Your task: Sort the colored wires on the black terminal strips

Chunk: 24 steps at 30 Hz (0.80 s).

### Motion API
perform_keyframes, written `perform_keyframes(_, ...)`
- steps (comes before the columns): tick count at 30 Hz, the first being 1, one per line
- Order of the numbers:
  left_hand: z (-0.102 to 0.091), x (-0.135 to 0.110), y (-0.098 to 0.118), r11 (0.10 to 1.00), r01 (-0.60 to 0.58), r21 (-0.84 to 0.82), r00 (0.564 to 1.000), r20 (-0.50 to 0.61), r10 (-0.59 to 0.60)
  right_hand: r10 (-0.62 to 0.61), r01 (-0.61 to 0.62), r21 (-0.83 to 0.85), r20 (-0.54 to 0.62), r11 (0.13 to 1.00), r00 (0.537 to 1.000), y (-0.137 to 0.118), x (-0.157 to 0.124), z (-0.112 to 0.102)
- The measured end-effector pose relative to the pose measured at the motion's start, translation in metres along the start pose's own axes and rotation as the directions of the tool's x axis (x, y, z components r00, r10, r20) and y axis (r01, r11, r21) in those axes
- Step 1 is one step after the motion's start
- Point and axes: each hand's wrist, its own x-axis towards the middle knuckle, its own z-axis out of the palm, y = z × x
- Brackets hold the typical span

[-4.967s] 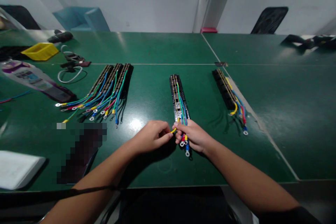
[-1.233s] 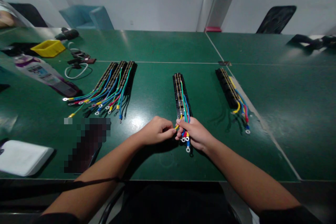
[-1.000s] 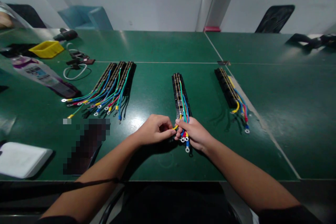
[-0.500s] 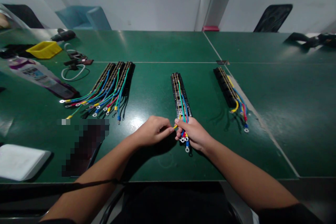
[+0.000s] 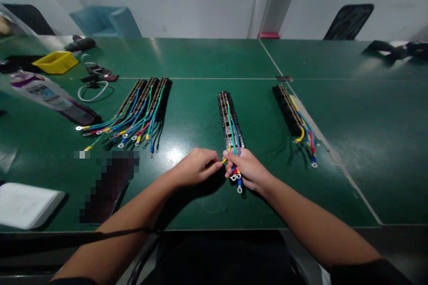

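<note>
A long black terminal strip (image 5: 226, 113) lies on the green table, running away from me, with green, blue, red and yellow wires along it. My left hand (image 5: 195, 168) is closed in a pinch on the end of a yellow wire (image 5: 224, 160) at the strip's near end. My right hand (image 5: 249, 170) is wrapped round the bundle of coloured wires (image 5: 236, 177), whose ring terminals stick out below its fingers. The two hands touch at the fingertips.
Three wired strips (image 5: 147, 100) lie together at left, one more strip (image 5: 290, 109) at right. A white pad (image 5: 26, 202), a dark pixelated object (image 5: 107, 185), a plastic packet (image 5: 50, 98), a yellow bin (image 5: 55, 61) and cables (image 5: 92, 84) sit at left. The table edge (image 5: 214, 228) runs near me.
Hardly anything has moved. Both hands stay at the strip's near end with the same grips; only the camera view shifts slightly.
</note>
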Motion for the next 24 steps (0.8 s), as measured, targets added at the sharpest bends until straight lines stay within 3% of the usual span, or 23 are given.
perform_keyframes(9,0.0014,-0.0014,-0.0039,0.997,0.027,-0.069,0.999,-0.018,-0.028,0.015,-0.015,-0.002,0.009,1.0,1.0,-0.0002,0.0014,-0.0014)
perform_keyframes(17,0.0018,-0.0006,-0.0027,0.999,-0.023,0.03,1.0,0.012,0.023,0.0,-0.001,0.012,0.031,1.0,1.0,0.0006,0.0017,-0.0022)
perform_keyframes(24,0.0026,-0.0018,-0.0063,0.998,0.019,-0.06,1.0,-0.007,-0.019,0.001,0.0,-0.008,0.051,1.0,0.999,0.0011,0.0019,-0.0019)
